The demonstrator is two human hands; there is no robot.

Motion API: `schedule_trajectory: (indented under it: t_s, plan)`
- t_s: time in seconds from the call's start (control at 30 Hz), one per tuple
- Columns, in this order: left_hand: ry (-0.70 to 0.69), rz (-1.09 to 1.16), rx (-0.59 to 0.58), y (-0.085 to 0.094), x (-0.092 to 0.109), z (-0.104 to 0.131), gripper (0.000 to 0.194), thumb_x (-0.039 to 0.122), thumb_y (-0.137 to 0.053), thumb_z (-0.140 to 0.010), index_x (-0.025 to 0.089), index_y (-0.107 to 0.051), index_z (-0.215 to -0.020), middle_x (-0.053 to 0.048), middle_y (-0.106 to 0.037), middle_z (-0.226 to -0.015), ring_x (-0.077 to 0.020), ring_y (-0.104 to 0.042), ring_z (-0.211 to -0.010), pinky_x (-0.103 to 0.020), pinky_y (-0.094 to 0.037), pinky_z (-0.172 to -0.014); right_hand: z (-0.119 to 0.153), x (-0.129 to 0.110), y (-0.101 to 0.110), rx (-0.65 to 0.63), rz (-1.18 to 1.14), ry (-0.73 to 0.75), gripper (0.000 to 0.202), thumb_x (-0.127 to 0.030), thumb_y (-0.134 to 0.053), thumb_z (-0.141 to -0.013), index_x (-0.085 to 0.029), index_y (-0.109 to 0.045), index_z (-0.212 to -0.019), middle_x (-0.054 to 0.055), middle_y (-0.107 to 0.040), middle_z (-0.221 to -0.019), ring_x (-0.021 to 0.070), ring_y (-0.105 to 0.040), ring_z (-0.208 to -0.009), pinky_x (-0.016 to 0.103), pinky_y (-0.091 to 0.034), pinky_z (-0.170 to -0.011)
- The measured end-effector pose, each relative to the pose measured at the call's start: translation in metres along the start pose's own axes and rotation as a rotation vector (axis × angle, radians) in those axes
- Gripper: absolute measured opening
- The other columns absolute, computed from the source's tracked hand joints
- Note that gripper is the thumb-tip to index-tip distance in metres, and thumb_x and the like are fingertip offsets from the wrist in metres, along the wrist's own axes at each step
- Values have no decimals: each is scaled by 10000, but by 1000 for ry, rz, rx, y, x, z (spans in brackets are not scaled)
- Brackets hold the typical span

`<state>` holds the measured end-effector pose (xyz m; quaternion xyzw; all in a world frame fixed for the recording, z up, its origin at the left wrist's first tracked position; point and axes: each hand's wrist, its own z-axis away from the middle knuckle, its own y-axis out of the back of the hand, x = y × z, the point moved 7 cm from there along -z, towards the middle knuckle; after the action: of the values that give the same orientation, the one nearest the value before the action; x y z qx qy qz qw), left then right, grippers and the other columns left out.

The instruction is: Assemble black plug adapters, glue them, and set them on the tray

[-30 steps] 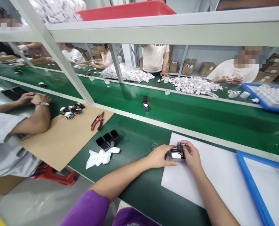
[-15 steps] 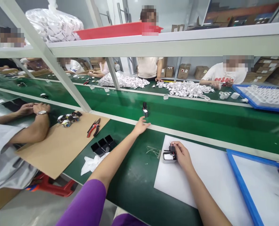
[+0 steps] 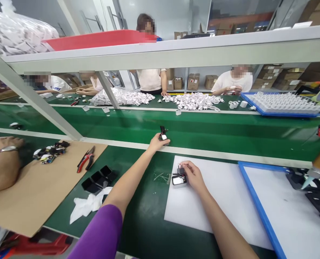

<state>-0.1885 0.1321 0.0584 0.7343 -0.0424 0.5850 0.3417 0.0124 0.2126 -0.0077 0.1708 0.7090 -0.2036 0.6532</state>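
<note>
My left hand (image 3: 156, 142) reaches over the pale rail onto the green belt. Its fingers and thumb are closed around a small dark case (image 3: 163, 137) with a white part inside and a black piece standing up from it. At the left edge of the white sheet (image 3: 200, 205), my right hand (image 3: 193, 176) pinches a black plug-like piece with metal pins (image 3: 180, 170). That piece sits at the top of an open grey box (image 3: 179, 181) holding a white block, which rests on the sheet. Thin clear strips (image 3: 161, 177) lie just left of this box.
Black open boxes (image 3: 99, 179) and a white cloth (image 3: 87, 205) lie left of my arm. Beyond them are red-handled pliers (image 3: 86, 158) on brown board. A blue-edged tray (image 3: 259, 208) and a glue syringe (image 3: 318, 163) stand right. A shelf beam (image 3: 160, 59) crosses above the belt.
My left hand has closed on the dark case on the belt, which it was only reaching toward before. My right hand keeps its pinch. The view has swung to the right.
</note>
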Motion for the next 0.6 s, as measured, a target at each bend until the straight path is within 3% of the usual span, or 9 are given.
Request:
schedule_trajectory:
  t_s: [0.13,0.2,0.33,0.5,0.6]
  plan:
    - [-42,8,-184,-24,-11,44,610,287,-822,-623,165,-537,-1149,-37,-663,-970,-193,-620,-863,-330,-492,-816,4,-6,-4,-65,-16,39,437,-579,-436,-863,-186,-623,-894,48,-654,-851,176,-598,-750,297,-471,-700]
    - [-57,11,-250,-30,-15,67,646,292,-824,-599,174,-520,-1155,-35,-670,-962,-195,-620,-854,-326,-482,-812,9,-12,-9,-135,-18,68,463,-602,-439,-855,-189,-608,-979,55,-667,-892,193,-620,-832,318,-483,-765]
    - [-72,5,-315,-30,-19,96,617,319,-789,-626,179,-494,-1149,-55,-665,-1005,-209,-615,-881,-323,-468,-794,17,-15,-19,-216,9,95,487,-568,-622,-755,-208,-572,-1079,44,-689,-901,207,-636,-883,329,-494,-790]
    - [-67,-9,-335,-28,-17,114,612,359,-769,-651,178,-478,-1158,-58,-657,-989,-206,-622,-861,-304,-468,-745,13,-8,-10,-71,49,65,458,-608,-579,-754,-190,-631,-936,46,-692,-792,200,-636,-745,340,-512,-727]
    - [-71,-40,-343,-34,-9,131,659,356,-815,-579,189,-519,-1143,-27,-659,-951,-188,-625,-827,-282,-472,-735,15,-9,5,85,47,52,526,-680,-547,-709,-166,-647,-762,65,-674,-695,214,-627,-685,357,-513,-699]
